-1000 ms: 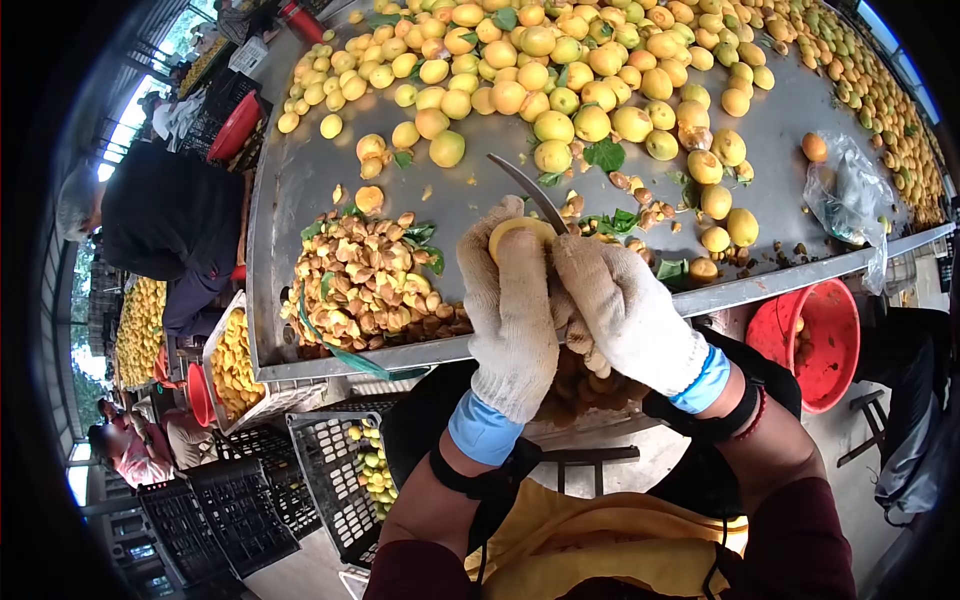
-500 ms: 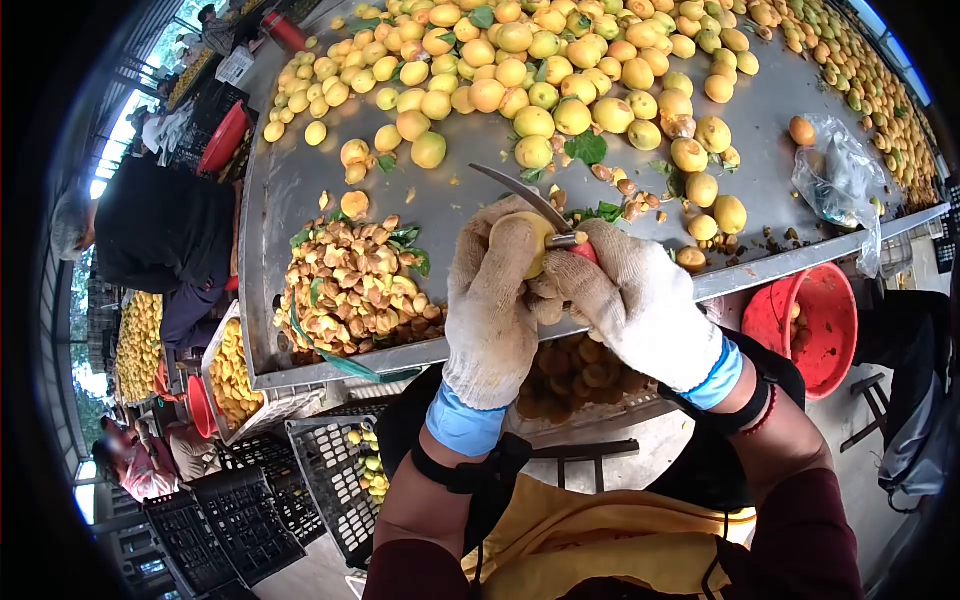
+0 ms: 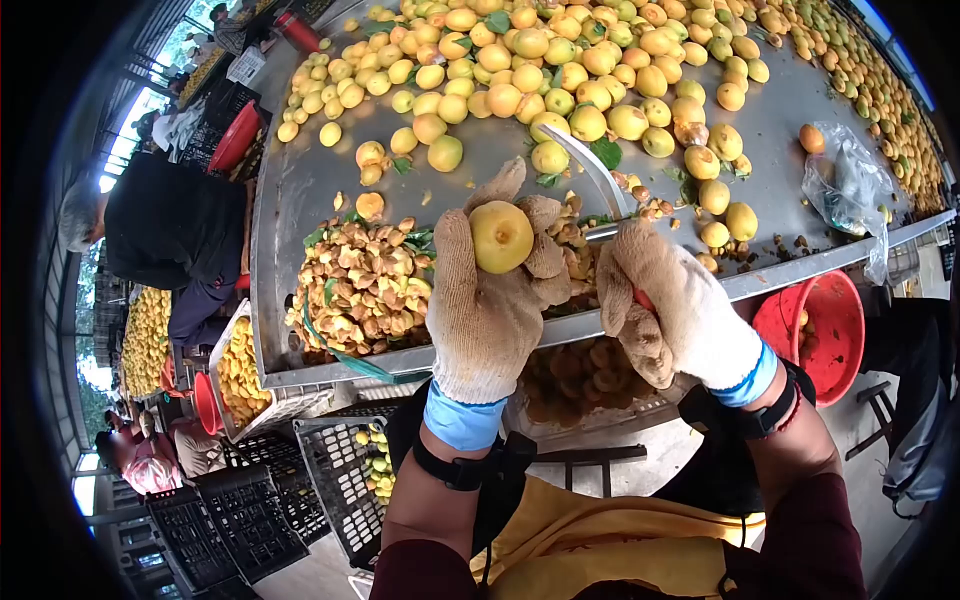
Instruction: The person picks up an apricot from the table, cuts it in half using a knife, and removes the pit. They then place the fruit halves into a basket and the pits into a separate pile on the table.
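Observation:
A round yellow fruit (image 3: 501,237) rests in my gloved left hand (image 3: 492,290), between thumb and fingers, above the table's near edge. My gloved right hand (image 3: 665,305) is wrapped round the red handle of a curved knife (image 3: 590,165); its blade points up and to the left, apart from the fruit. Left of my left hand lies a heap of cut fruit pieces (image 3: 362,285) with a few green leaves. Many whole yellow fruits (image 3: 505,100) are spread over the metal table (image 3: 330,180).
A plastic bag (image 3: 845,185) lies at the table's right. Below that edge stands a red basin (image 3: 815,335). A crate of fruit pieces (image 3: 580,430) is under the near edge. People (image 3: 180,230) are at the left, beside crates (image 3: 345,480).
The knife has moved away from the fruit and the two hands have parted, the right one slightly rightward. My left hand has opened out under the fruit, which now shows whole.

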Demonstrator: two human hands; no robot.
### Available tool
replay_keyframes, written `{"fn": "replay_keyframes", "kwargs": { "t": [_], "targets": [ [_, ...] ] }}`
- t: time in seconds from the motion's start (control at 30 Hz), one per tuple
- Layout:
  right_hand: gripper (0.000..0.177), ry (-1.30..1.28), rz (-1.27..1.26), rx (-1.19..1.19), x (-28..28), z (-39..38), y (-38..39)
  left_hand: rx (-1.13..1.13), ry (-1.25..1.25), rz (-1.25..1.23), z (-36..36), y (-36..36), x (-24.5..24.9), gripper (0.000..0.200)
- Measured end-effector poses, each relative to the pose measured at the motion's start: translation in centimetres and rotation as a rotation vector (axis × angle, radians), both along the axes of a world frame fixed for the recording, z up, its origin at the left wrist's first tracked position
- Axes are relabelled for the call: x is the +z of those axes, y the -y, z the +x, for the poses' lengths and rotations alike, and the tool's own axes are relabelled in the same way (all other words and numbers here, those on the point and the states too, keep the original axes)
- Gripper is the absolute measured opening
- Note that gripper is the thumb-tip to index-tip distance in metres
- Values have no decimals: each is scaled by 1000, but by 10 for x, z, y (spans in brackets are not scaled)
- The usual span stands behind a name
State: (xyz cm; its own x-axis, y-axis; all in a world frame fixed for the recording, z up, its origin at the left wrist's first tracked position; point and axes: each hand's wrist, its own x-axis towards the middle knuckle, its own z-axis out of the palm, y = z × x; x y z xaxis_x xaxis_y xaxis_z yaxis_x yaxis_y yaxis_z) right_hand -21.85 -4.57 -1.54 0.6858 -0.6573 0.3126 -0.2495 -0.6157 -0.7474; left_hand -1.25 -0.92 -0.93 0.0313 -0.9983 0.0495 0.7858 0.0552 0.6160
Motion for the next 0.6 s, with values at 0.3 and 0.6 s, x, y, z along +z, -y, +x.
{"fn": "replay_keyframes", "kwargs": {
  "t": [0.3,0.6],
  "targets": [
    [35,255,1109,-81,25,35,-33,77,49,-25,-10,-4,8,65],
    [38,251,1092,-84,36,39,-35,155,213,33,-19,-11,16,64]
  ]
}}
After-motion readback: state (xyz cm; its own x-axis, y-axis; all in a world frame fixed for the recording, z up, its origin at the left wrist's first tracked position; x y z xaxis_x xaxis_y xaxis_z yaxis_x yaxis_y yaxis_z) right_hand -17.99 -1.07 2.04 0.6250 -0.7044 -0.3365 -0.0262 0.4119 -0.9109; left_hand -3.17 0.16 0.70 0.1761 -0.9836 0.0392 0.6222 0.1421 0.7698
